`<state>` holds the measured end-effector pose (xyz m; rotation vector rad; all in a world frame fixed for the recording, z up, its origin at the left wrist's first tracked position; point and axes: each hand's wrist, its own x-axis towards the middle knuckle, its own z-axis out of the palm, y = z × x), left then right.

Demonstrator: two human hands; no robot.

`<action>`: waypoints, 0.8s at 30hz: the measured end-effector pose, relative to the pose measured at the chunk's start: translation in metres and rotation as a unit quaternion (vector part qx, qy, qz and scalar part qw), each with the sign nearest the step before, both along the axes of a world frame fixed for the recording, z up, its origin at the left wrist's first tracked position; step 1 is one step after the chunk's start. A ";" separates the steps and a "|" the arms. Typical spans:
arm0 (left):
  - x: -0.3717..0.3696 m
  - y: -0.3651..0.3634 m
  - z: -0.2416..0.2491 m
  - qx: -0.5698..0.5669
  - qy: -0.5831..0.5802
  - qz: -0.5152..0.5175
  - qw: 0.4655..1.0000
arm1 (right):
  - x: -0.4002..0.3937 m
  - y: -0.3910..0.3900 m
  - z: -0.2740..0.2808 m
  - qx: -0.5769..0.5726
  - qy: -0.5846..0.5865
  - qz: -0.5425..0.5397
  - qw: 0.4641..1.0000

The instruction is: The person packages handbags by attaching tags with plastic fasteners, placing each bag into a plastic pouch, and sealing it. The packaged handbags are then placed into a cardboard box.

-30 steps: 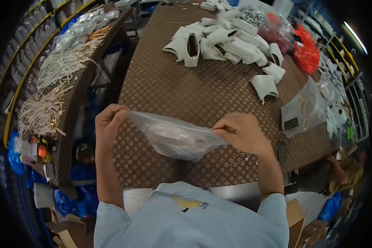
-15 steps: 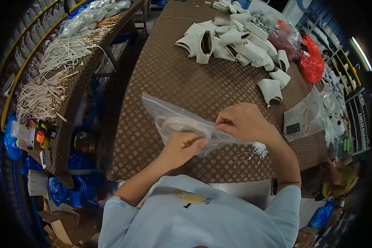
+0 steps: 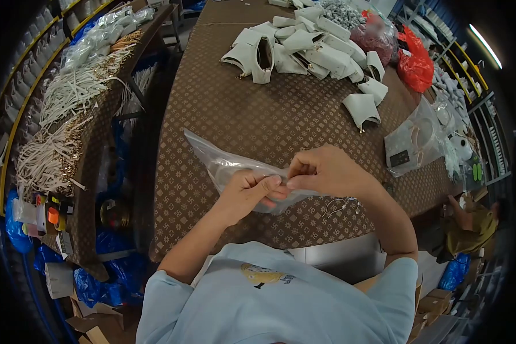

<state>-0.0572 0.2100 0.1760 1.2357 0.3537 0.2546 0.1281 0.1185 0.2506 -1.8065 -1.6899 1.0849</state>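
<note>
A clear plastic bag [image 3: 206, 155] with a pale, looped thing inside lies slanted over the front part of the brown patterned table. My left hand [image 3: 247, 196] is closed on the bag's near side, thumb pressed to the fingers. Right beside it, my right hand [image 3: 329, 172] pinches the bag's edge, its fingertips almost touching my left thumb. What exactly lies between the fingertips is partly hidden. Thin strings [image 3: 341, 207] rest on the table under my right wrist.
White leather-like pouches [image 3: 304, 49] are heaped at the far side of the patterned table [image 3: 212, 103]. A red plastic bag [image 3: 415, 63] and a flat clear bag [image 3: 413, 140] lie to the right. White straps [image 3: 51, 152] cover the left bench. Another person [image 3: 470, 226] is at the lower right.
My hands have come together at the bag's edge, the right one shifting left toward my left thumb. The white bunch by the strings is now covered by my right arm. The view has shifted slightly.
</note>
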 end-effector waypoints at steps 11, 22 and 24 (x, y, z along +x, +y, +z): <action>0.013 -0.005 0.001 0.037 0.025 -0.018 0.999 | -0.009 -0.007 0.009 0.089 -0.190 -0.006 0.978; 0.013 -0.010 -0.017 0.027 -0.048 0.042 0.998 | -0.015 -0.002 -0.008 0.164 -0.187 -0.088 0.965; 0.008 -0.021 -0.023 0.035 -0.073 0.060 0.995 | -0.010 0.001 -0.017 0.232 -0.239 -0.111 0.936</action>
